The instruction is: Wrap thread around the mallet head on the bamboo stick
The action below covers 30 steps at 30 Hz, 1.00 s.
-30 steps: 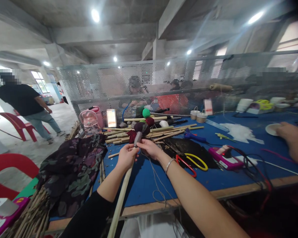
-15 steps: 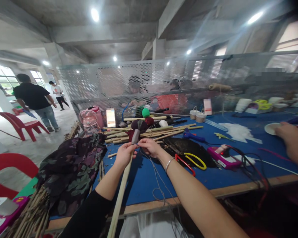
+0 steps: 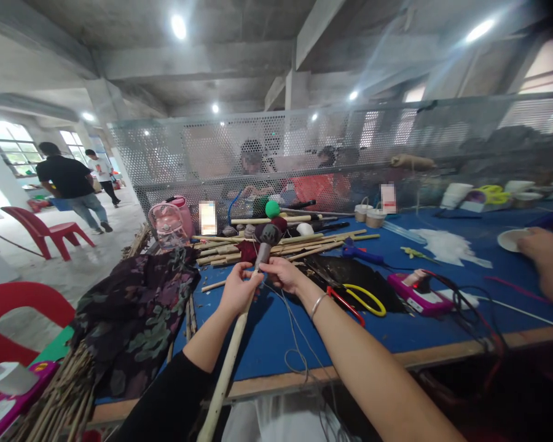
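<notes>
My left hand is closed around a long pale wooden stick, which slants from the bottom edge up over the blue table. Near the stick's upper end is a grey sleeve-like wrapping, topped by a dark rounded lump. At the lower edge of that wrapping, the fingers of my right hand are pinched together. A thin grey cord trails from beside my right fingers down over the table edge; the fingertips hide its upper end.
Behind my hands lies a pile of sticks. Red-and-yellow-handled scissors, a blue glue gun and a purple power strip lie to the right. Dark patterned cloth covers the left side. Another person's hand holds a white disc.
The stick's top has shifted slightly right and its dark lump has turned. Both my hands have moved a little right with it. The person walking at left has stepped on.
</notes>
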Available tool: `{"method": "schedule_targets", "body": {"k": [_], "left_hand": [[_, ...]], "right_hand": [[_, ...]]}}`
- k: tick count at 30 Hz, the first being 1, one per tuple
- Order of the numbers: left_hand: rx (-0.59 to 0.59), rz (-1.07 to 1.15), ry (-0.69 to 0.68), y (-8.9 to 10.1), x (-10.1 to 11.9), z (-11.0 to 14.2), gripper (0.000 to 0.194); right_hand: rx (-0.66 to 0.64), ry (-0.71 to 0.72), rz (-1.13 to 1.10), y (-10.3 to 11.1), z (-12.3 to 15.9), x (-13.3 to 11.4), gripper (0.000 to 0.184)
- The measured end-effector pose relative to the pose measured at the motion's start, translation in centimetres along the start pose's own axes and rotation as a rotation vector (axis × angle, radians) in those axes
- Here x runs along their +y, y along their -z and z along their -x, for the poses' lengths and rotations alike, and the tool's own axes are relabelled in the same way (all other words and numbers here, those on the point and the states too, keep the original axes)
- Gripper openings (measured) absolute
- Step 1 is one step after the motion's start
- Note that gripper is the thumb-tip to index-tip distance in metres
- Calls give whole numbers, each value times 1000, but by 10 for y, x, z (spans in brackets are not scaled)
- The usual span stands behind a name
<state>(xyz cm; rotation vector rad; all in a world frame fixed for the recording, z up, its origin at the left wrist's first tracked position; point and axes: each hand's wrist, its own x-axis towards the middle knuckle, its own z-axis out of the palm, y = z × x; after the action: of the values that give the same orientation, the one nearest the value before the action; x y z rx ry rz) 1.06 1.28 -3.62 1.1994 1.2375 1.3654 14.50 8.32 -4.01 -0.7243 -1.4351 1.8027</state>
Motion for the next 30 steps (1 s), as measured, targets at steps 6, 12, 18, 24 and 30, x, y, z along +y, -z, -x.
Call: {"method": "schedule_targets", "body": {"k": [6,12,18,24,30], "left_hand": [[67,-151,-34,1,-4,-3,29],[73,-39,29,1,-1,-4,30],[-50,190,35,2,7,-5,32],[-142,307,113,1,10,-3,31],[-214,253,251,4,15,1,27]], "right_hand": [[43,5,89,-1,-3,6,33],[20,22,55,-3,-3,4,33],[-110,30,-108,-3,-2,-4,31],[-192,36,-208,-1,2,-5,33],[-65,50,-71,-5,3,-4,35]]}}
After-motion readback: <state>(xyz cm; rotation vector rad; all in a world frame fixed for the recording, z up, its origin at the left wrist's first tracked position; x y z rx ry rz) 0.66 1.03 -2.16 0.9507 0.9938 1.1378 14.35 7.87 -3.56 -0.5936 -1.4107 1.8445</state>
